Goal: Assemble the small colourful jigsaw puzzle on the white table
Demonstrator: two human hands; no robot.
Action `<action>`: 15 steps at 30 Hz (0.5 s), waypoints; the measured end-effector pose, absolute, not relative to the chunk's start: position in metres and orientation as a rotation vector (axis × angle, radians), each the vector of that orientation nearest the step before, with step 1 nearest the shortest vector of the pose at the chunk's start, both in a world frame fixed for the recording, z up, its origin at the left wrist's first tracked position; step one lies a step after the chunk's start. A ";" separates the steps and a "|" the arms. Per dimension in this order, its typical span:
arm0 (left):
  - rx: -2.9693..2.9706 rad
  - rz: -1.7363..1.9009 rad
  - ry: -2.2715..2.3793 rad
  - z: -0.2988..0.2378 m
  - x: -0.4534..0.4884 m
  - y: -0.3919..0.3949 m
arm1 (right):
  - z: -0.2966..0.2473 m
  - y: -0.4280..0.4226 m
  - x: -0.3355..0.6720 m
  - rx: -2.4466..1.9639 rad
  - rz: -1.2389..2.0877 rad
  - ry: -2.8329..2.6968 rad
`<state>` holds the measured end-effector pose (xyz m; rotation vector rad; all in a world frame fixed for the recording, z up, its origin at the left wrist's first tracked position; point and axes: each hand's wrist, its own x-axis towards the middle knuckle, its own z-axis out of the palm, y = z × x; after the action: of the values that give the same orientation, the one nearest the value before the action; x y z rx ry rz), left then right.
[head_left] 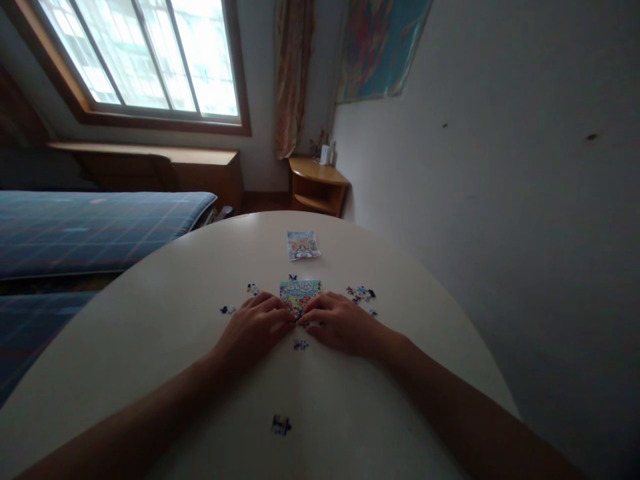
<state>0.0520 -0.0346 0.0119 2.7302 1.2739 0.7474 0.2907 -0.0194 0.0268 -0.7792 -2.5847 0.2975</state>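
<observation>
A partly assembled jigsaw puzzle (301, 288) with colourful printing lies flat on the white table (200, 400). My left hand (260, 319) rests at its lower left edge, fingers curled and thumb close to the index finger. From the other side, my right hand (340, 321) has its fingertips closed at the lower edge, on a small puzzle piece (299, 315). The fingertips of both hands nearly meet there and partly cover the pieces. Just below them lie some joined puzzle pieces (301, 345).
Loose pieces (361, 293) are scattered right of the puzzle, others (228, 310) to the left. One dark piece (281, 425) lies nearer me. Beyond the puzzle is a printed packet (303, 245). A wall (480, 220) runs along the right, a bed (100, 230) stands left.
</observation>
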 end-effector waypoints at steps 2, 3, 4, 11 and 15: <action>2.779 0.738 1.196 0.014 0.050 -0.035 | 0.027 -0.020 0.292 -0.773 0.300 -2.596; 2.800 0.730 1.159 0.015 0.048 -0.036 | 0.027 -0.020 0.292 -0.773 0.305 -2.599; 2.817 0.721 1.127 0.017 0.048 -0.036 | 0.027 -0.020 0.293 -0.770 0.306 -2.601; 2.822 0.683 1.012 0.024 0.043 -0.037 | 0.026 -0.021 0.295 -0.741 0.279 -2.622; 2.786 0.756 1.145 0.027 0.024 -0.025 | 0.030 -0.025 0.295 -0.749 0.250 -2.666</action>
<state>0.0243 -0.0253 0.0267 2.7864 1.1450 0.7556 0.2952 -0.0246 0.0300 -0.7492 -2.6661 0.2504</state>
